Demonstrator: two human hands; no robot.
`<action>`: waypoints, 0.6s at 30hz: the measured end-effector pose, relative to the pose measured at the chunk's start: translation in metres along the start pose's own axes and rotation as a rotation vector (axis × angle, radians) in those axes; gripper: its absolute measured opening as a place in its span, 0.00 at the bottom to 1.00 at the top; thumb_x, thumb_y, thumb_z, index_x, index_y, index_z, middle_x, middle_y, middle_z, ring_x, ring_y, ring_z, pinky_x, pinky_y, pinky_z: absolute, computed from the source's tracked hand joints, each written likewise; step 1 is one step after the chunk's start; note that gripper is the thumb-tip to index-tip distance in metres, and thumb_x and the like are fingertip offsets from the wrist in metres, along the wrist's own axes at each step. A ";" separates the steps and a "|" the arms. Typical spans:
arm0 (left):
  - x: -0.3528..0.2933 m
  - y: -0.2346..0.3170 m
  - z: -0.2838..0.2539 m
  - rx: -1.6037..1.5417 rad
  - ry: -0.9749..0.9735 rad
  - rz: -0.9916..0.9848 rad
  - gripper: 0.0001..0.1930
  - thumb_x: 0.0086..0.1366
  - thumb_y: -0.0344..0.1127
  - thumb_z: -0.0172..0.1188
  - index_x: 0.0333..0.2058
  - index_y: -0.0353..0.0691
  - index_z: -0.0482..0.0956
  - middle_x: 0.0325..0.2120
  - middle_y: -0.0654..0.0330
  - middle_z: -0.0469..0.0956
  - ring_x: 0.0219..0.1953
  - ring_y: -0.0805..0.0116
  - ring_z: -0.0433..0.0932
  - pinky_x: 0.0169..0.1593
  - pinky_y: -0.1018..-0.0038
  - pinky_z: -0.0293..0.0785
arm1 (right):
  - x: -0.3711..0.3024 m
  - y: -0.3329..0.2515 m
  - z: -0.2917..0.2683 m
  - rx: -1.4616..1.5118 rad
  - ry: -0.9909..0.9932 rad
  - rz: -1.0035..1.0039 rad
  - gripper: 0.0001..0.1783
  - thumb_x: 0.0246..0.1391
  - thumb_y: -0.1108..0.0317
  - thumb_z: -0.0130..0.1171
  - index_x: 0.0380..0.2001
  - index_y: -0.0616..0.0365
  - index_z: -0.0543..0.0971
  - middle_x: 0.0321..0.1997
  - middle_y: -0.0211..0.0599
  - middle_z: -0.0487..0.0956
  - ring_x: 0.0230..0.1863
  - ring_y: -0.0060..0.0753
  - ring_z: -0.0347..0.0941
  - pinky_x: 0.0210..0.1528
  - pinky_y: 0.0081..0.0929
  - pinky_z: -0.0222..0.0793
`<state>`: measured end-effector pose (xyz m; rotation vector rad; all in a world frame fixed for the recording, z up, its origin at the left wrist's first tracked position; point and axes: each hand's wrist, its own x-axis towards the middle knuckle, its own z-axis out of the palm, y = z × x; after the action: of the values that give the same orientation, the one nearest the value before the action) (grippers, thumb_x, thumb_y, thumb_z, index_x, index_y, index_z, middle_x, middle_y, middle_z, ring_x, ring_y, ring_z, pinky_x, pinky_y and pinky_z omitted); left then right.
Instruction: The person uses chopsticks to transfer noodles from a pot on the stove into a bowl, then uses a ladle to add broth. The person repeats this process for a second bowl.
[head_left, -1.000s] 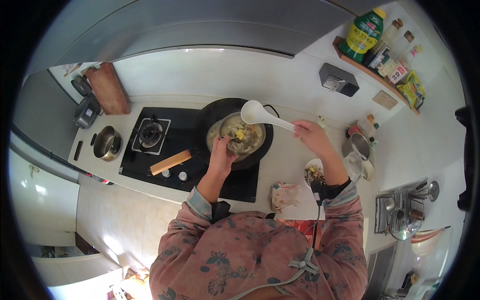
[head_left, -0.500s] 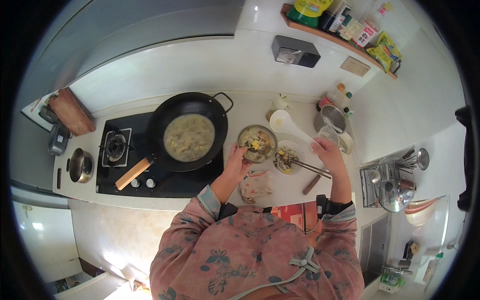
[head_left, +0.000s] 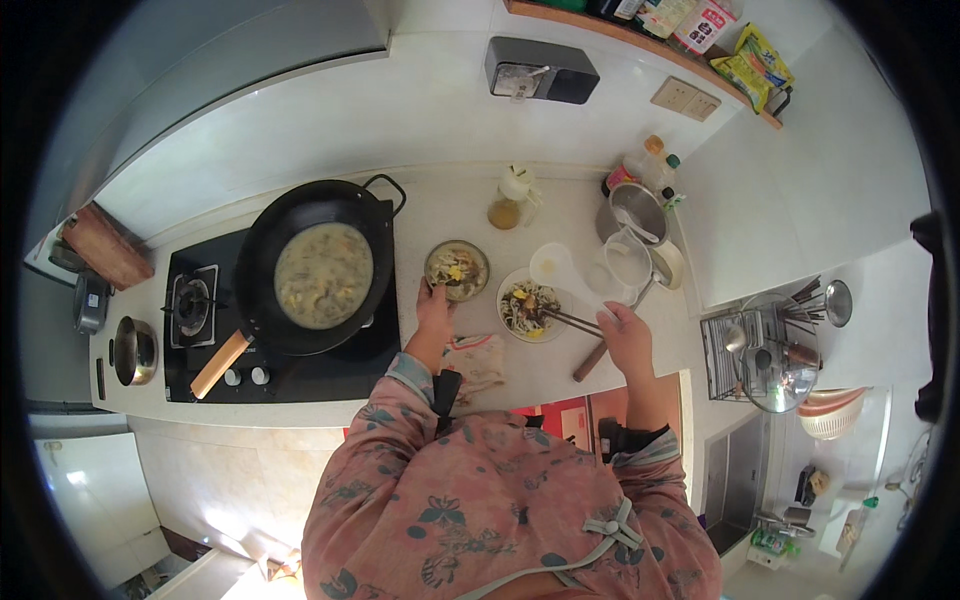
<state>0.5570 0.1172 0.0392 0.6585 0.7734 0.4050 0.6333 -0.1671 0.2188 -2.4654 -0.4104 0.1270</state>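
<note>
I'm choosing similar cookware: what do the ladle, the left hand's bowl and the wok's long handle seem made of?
Ladle: smooth, plain white, probably plastic. Bowl: thin, greyish, shiny rim; perhaps steel, glass possible. Long handle: tan, smooth-looking, likely wood.

A grey box [head_left: 543, 70] hangs left of a wall socket [head_left: 685, 98]

A pale desk [head_left: 440, 205] carries a black hob [head_left: 205, 368], and a black wok [head_left: 258, 225] rests on the hob. A small metal pot [head_left: 135, 350] sits on the desk at the left. Right of the hob stand a jar of amber liquid [head_left: 505, 213], a white plate [head_left: 504, 322], a larger metal pot [head_left: 608, 214] and bottles [head_left: 650, 168].
</note>
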 end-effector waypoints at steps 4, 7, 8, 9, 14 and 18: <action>0.007 -0.006 -0.001 0.008 0.080 0.048 0.22 0.63 0.35 0.48 0.57 0.50 0.59 0.49 0.65 0.66 0.47 0.68 0.67 0.45 0.67 0.68 | -0.012 0.003 0.011 -0.120 0.148 -0.156 0.14 0.49 0.63 0.57 0.40 0.56 0.77 0.34 0.44 0.77 0.28 0.39 0.74 0.31 0.29 0.69; 0.011 -0.006 -0.005 0.072 0.026 0.040 0.23 0.64 0.38 0.48 0.57 0.46 0.59 0.50 0.65 0.65 0.48 0.68 0.67 0.46 0.67 0.68 | -0.016 0.004 0.016 -0.139 0.173 -0.193 0.11 0.48 0.64 0.57 0.36 0.53 0.77 0.32 0.41 0.76 0.29 0.44 0.73 0.31 0.35 0.69; 0.011 -0.006 -0.006 0.098 0.034 0.039 0.23 0.64 0.39 0.49 0.57 0.45 0.59 0.50 0.64 0.65 0.48 0.68 0.67 0.46 0.67 0.68 | -0.018 0.004 0.017 -0.177 0.184 -0.225 0.11 0.48 0.65 0.57 0.36 0.53 0.77 0.30 0.40 0.76 0.29 0.44 0.73 0.31 0.35 0.68; 0.011 -0.006 -0.007 0.124 0.042 0.036 0.24 0.64 0.39 0.50 0.57 0.44 0.59 0.50 0.63 0.65 0.48 0.68 0.67 0.47 0.67 0.68 | -0.020 0.004 0.018 -0.209 0.184 -0.234 0.10 0.48 0.65 0.57 0.35 0.52 0.77 0.29 0.40 0.75 0.28 0.44 0.73 0.30 0.36 0.68; 0.006 -0.013 -0.004 0.364 0.326 0.182 0.26 0.60 0.43 0.56 0.54 0.39 0.63 0.45 0.58 0.67 0.41 0.66 0.70 0.44 0.72 0.69 | -0.025 0.006 0.018 -0.221 0.255 -0.337 0.09 0.47 0.66 0.57 0.35 0.51 0.77 0.27 0.38 0.74 0.28 0.43 0.72 0.29 0.35 0.68; -0.045 -0.019 -0.002 0.829 0.261 0.494 0.24 0.55 0.41 0.60 0.48 0.39 0.67 0.40 0.56 0.69 0.37 0.64 0.70 0.41 0.72 0.68 | -0.029 0.012 0.018 -0.166 0.315 -0.355 0.09 0.47 0.68 0.57 0.35 0.52 0.77 0.27 0.37 0.74 0.28 0.42 0.72 0.29 0.35 0.68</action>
<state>0.5277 0.0786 0.0481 1.6144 1.0297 0.6306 0.6054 -0.1749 0.1973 -2.4695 -0.7314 -0.4521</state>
